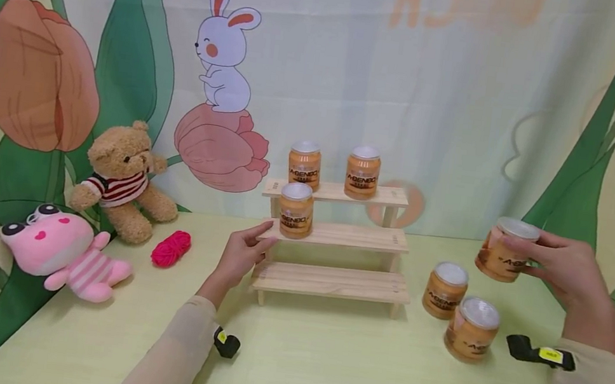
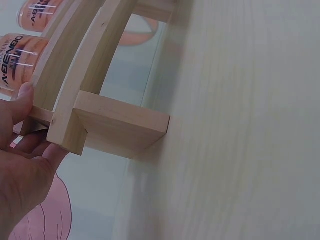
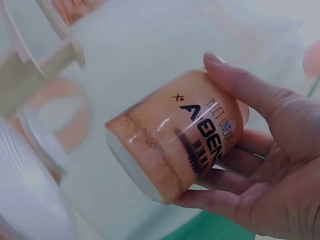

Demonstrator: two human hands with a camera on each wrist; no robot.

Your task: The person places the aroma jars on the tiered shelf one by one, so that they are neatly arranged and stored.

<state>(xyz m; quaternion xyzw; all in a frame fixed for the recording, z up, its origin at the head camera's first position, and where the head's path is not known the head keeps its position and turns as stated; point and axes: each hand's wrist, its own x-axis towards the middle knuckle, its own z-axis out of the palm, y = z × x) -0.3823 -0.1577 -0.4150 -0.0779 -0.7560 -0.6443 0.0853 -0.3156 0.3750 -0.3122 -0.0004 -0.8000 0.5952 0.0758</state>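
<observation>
My right hand (image 1: 569, 266) holds an orange jar (image 1: 498, 257) with a clear lid in the air, right of the wooden tiered shelf (image 1: 356, 236). In the right wrist view the thumb lies on one side of this labelled jar (image 3: 172, 135), the fingers on the other. My left hand (image 1: 241, 254) grips the left end of the shelf's middle tier; the left wrist view has its thumb near a jar (image 2: 20, 62) and fingers around the wood (image 2: 67, 125). That jar (image 1: 296, 213) stands on the middle tier's left. Two others, one left (image 1: 304, 169) and one right (image 1: 362, 176), stand on the top tier.
Two more jars, a rear one (image 1: 444, 292) and a front one (image 1: 470, 334), stand on the table (image 1: 320, 373) right of the shelf. At the left are a teddy bear (image 1: 124, 182), a pink plush toy (image 1: 75, 256) and a pink yarn skein (image 1: 170, 249). A printed curtain hangs behind.
</observation>
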